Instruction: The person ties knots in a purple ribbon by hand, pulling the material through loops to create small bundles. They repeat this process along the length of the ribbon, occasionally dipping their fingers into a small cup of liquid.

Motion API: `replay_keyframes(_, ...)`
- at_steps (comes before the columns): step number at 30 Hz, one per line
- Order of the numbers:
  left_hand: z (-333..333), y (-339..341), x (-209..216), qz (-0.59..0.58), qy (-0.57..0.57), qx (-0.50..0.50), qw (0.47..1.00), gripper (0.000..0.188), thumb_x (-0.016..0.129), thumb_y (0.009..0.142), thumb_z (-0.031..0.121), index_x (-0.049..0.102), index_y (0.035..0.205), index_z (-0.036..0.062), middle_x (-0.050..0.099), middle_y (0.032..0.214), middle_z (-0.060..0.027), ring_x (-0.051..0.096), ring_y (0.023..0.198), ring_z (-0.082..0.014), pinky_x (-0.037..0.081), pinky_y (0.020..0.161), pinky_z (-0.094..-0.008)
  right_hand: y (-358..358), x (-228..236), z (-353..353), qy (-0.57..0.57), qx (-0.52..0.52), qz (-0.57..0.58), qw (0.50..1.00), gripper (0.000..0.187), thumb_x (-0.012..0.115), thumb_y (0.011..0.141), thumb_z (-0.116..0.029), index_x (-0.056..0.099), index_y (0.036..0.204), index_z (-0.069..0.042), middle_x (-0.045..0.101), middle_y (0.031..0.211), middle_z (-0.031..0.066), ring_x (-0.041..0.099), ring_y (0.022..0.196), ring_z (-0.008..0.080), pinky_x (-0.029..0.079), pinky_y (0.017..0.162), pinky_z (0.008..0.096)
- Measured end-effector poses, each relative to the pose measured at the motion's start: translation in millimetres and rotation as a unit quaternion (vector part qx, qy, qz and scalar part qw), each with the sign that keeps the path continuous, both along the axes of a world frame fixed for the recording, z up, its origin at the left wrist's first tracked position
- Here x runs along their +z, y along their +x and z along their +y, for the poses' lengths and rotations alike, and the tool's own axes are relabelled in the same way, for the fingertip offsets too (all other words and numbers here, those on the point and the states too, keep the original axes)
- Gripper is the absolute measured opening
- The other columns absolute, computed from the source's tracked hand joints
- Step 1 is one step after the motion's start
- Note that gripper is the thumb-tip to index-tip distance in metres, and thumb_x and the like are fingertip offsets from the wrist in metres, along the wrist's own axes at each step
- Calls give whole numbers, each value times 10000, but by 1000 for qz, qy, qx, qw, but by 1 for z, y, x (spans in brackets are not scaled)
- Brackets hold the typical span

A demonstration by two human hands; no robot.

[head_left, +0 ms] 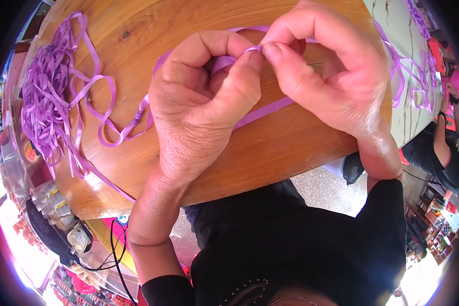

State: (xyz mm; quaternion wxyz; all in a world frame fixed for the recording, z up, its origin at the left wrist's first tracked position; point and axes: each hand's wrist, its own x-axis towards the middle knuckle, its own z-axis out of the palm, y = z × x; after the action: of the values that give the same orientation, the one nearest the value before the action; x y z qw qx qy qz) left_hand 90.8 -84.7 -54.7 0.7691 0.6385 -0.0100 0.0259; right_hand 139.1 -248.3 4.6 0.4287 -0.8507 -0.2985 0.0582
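Observation:
Both my hands meet above the wooden table (pixel 270 143), thumbs and fingertips nearly touching. My left hand (pixel 204 92) is closed, pinching a narrow purple ribbon (pixel 262 110) between thumb and forefinger. My right hand (pixel 331 71) pinches the same ribbon close beside it. A short bit of ribbon shows between the fingertips; whether it is knotted there I cannot tell. More of the ribbon loops behind my hands and lies along the table under them. To the left, a strand with small dark purple wrapped spots runs toward my left wrist.
A big heap of purple ribbon (pixel 48 97) lies at the table's left edge. On the right, more purple ribbon strands (pixel 420 97) lie on a white marbled surface (pixel 392 20). Black cables (pixel 116 250) hang below the table at lower left. Another person (pixel 438 148) is at far right.

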Motion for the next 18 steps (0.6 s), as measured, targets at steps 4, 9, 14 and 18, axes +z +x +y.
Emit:
replay_keyframes(4, 3, 0, -4, -2, -126, -26, 992, 136, 589, 839, -16, 590, 974, -25, 612, 956, -61, 555, 875, -116, 433, 816, -237, 2, -13, -3, 169, -40, 308, 935, 101, 601, 824, -27, 596, 925, -20, 614, 806, 56, 585, 662, 188, 461, 603, 226)
replay_keyframes(9, 0, 1, -10, -38, -231, -67, 970, 133, 587, 840, -11, 595, 972, -19, 602, 963, -65, 556, 876, -134, 438, 789, -241, -6, -25, 2, 230, -94, 289, 925, 127, 654, 796, -49, 623, 915, -16, 557, 786, -27, 488, 724, 43, 378, 642, 179)
replay_keyframes(14, -1, 1, -6, 6, -195, -38, 980, 124, 590, 843, 5, 602, 966, -4, 602, 878, -41, 475, 693, -90, 378, 646, -215, -1, -25, -2, 244, -31, 314, 917, 89, 612, 835, -105, 598, 885, -33, 544, 793, -53, 463, 753, 10, 360, 677, 159)
replay_keyframes(18, -2, 3, -6, 20, -248, -42, 968, 122, 598, 837, 6, 600, 959, 1, 592, 841, -26, 434, 656, -81, 359, 619, -216, 3, -32, 0, 275, -13, 346, 897, 90, 612, 836, -105, 596, 879, -28, 547, 795, -48, 461, 748, 11, 361, 670, 162)
